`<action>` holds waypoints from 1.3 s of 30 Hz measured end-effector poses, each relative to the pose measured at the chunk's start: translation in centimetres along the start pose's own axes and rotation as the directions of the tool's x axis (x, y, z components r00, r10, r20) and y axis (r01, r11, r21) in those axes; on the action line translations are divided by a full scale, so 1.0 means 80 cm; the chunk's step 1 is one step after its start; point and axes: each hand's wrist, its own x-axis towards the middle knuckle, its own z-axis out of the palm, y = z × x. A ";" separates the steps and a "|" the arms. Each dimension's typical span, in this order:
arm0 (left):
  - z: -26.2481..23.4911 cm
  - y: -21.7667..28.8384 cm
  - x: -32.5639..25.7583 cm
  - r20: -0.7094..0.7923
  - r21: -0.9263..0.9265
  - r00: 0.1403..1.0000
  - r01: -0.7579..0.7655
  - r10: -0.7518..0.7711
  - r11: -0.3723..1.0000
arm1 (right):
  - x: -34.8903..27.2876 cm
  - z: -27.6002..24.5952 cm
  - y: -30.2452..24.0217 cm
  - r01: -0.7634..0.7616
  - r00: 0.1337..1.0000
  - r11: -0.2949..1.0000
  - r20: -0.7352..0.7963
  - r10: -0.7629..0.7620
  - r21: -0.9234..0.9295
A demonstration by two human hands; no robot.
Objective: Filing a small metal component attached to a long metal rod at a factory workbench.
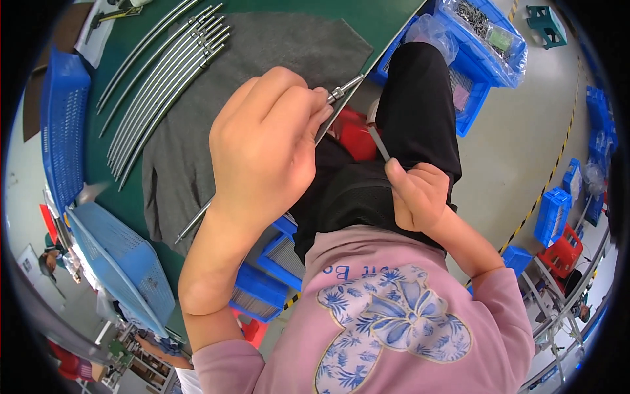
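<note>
At nine o'clock we see blue mesh trays (62, 125) along the edge of the green counter (289, 8), and at eleven a row of curved metal rods (164, 72) lying beside a grey cloth (275, 52). Our left hand (262, 148) is closed around one long rod (197, 220), its threaded tip (338, 93) poking out past the fingers at twelve o'clock, its tail running down to seven. We judge this the fitting or filing step at the rod's end. Our right hand (417, 194), at three o'clock over the lap, pinches a thin grey tool (379, 143) between thumb and fingers, well short of the tip. The next move likely calls for bringing that tool up to the tip. The left palm hides the rod's middle; the tool's kind is hard to tell.
</note>
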 end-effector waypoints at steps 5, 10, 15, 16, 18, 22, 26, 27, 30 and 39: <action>0.000 0.000 -0.001 -0.006 0.029 1.000 -0.016 0.016 0.999 | 0.006 -0.002 0.004 -0.093 0.996 0.995 0.015 0.093 0.019; 0.000 0.003 -0.002 -0.011 0.011 1.000 -0.006 0.007 1.000 | 0.008 -0.003 0.004 -0.110 0.994 0.993 0.029 0.109 0.033; 0.000 0.007 -0.001 -0.009 0.000 1.000 0.017 -0.017 1.000 | 0.011 0.003 0.004 -0.108 0.994 0.993 -0.011 0.108 0.045; 0.000 0.007 -0.002 -0.007 -0.001 1.000 0.016 -0.016 1.000 | 0.013 0.004 0.003 -0.106 0.994 0.993 -0.023 0.107 0.050; 0.000 0.006 -0.003 -0.013 -0.011 1.000 0.028 -0.028 1.000 | 0.023 0.002 0.003 -0.135 0.990 0.989 -0.028 0.136 0.054; 0.001 0.010 0.000 -0.014 -0.035 0.999 0.043 -0.043 0.998 | 0.067 0.011 0.012 -0.202 0.952 0.974 -0.212 0.219 0.101; -0.001 0.010 -0.002 0.001 -0.045 0.995 0.100 -0.100 0.994 | 0.117 0.041 0.002 -0.406 0.871 0.871 -0.171 0.461 0.277; 0.000 0.009 -0.002 0.007 -0.048 0.993 0.116 -0.116 0.992 | 0.121 0.053 0.009 -0.351 0.885 0.903 -0.226 0.407 0.248; 0.001 0.008 -0.003 0.017 -0.084 0.990 0.142 -0.141 0.986 | 0.121 0.050 0.010 -0.444 0.830 0.852 -0.231 0.508 0.277; -0.026 0.024 0.006 0.202 -0.192 0.945 0.295 -0.256 0.936 | 0.113 0.023 0.021 -0.239 0.926 0.855 -0.158 0.344 0.460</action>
